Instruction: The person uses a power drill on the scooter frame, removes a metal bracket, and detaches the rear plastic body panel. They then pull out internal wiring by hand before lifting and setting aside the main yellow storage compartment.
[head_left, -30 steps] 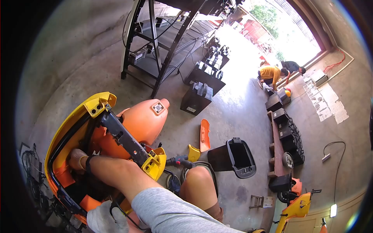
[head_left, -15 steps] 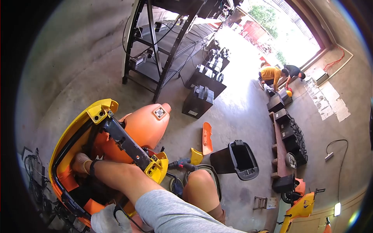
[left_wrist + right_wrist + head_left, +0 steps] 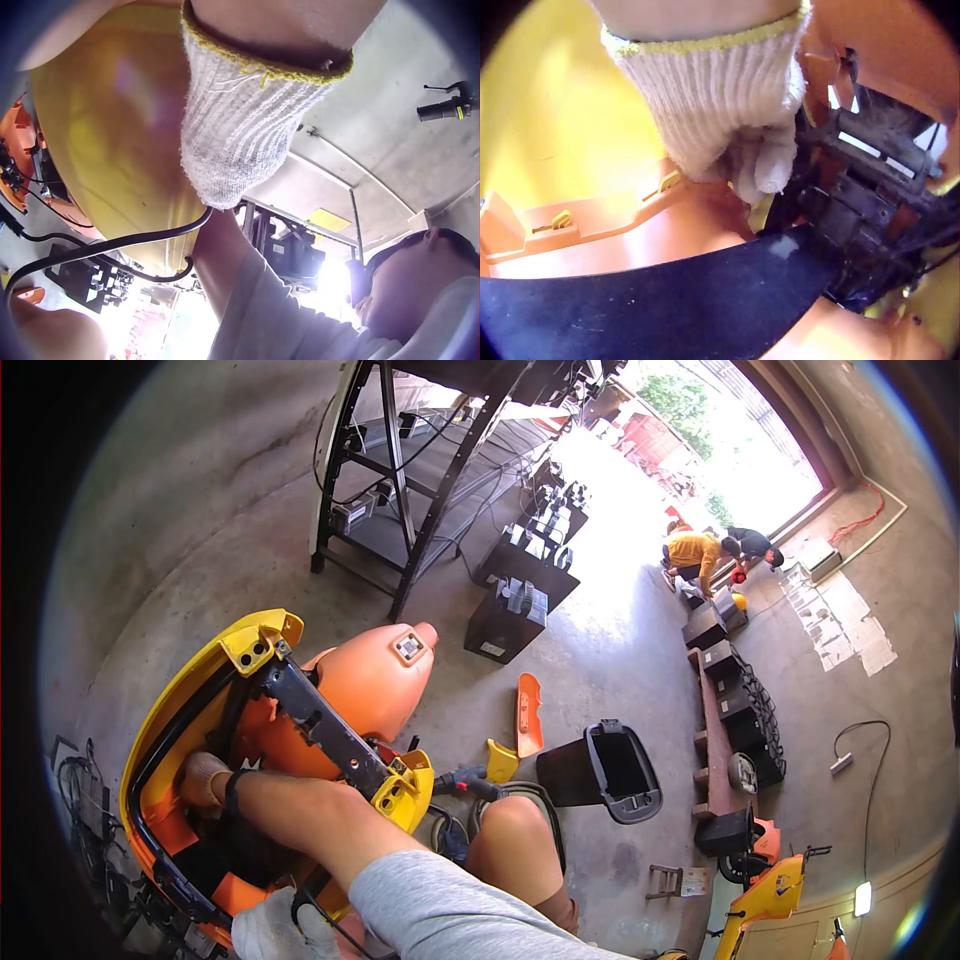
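A yellow-and-orange vehicle body shell (image 3: 262, 628) lies tilted at the left, with a black metal crosspiece (image 3: 322, 722) across it. My gloved right hand (image 3: 203, 775) reaches inside. In the right wrist view its fingers curl down at the edge of an orange plastic panel (image 3: 641, 240), beside a broad black strip (image 3: 652, 311) and dark framework (image 3: 862, 217). My gloved left hand (image 3: 236, 127) is low beside the shell, against a yellow curved surface (image 3: 112, 135) in its wrist view. A black cable (image 3: 112, 244) runs to the glove's end; the left fingers are hidden and I cannot tell their grip.
An orange trim piece (image 3: 528, 715), a yellow piece (image 3: 501, 760), a power drill (image 3: 465, 780) and a black bin-shaped container (image 3: 575, 768) lie on the floor. Black boxes (image 3: 507, 622) stand near a metal rack (image 3: 405, 525). Two people (image 3: 700, 550) bend by the doorway.
The head view shifts slightly and the shell sits a little lower in it than a second ago. Both hands keep their places at the shell; the people at the doorway move slightly.
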`<state>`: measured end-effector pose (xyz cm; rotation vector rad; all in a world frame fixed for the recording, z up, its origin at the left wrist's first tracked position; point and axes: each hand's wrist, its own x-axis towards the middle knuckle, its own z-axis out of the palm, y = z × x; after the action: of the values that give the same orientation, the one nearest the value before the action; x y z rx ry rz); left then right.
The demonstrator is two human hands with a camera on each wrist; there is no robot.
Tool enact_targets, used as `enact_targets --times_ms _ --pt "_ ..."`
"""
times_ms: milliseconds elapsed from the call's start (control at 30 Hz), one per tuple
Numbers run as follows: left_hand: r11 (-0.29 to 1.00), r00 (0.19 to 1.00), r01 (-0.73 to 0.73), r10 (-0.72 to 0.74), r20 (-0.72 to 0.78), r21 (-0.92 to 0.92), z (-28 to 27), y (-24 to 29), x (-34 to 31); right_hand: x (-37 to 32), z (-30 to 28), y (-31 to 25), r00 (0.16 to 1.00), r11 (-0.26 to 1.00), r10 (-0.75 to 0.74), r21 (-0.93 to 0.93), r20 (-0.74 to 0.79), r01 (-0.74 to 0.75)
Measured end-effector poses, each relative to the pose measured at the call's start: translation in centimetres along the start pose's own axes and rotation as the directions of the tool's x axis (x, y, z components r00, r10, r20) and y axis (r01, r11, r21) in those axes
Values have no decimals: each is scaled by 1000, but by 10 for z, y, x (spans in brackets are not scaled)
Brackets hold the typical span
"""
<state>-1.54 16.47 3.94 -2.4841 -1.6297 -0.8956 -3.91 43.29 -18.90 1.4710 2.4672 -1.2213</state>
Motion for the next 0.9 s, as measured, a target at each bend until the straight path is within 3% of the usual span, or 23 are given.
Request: enact_targets --times_ms 67,233,300,333,433,500,567,700,833,900 --pt "999 1000 11 -11 1 -46 -2 1 3 -27 -21 -12 984 889 145 424 99 -174" --pt "1000 1000 11 -11 -15 16 3 0 -2 -77 -53 -34 987 883 148 441 60 -160" --pt "995 999 34 -32 22 -95 -1 -3 2 -75 -46 -30 988 893 156 429 -14 -135" --pt "999 994 20 -23 -103 -27 10 -2 -4 -74 -42 -27 988 894 151 428 -13 -131" --pt "993 998 61 -62 -8 -102 14 -4 -14 -76 -42 -25 980 746 199 645 22 -166" --pt "995 999 34 -37 -26 -95 17 -6 -15 -74 -38 -20 977 744 214 647 10 -170" --pt "999 999 41 -42 -17 -34 4 -1 -2 -67 -27 -15 953 738 226 674 -202 -32" --pt "995 997 11 -19 -76 -103 3 -2 2 -52 -20 -7 968 831 148 555 -202 -11" --pt "996 990 0 -12 -138 -86 8 -2 1 -51 -20 -7 947 750 285 650 -146 -125" --pt "999 994 -13 9 -109 -31 9 -4 -1 -40 -15 -5 961 820 216 566 -174 -82"
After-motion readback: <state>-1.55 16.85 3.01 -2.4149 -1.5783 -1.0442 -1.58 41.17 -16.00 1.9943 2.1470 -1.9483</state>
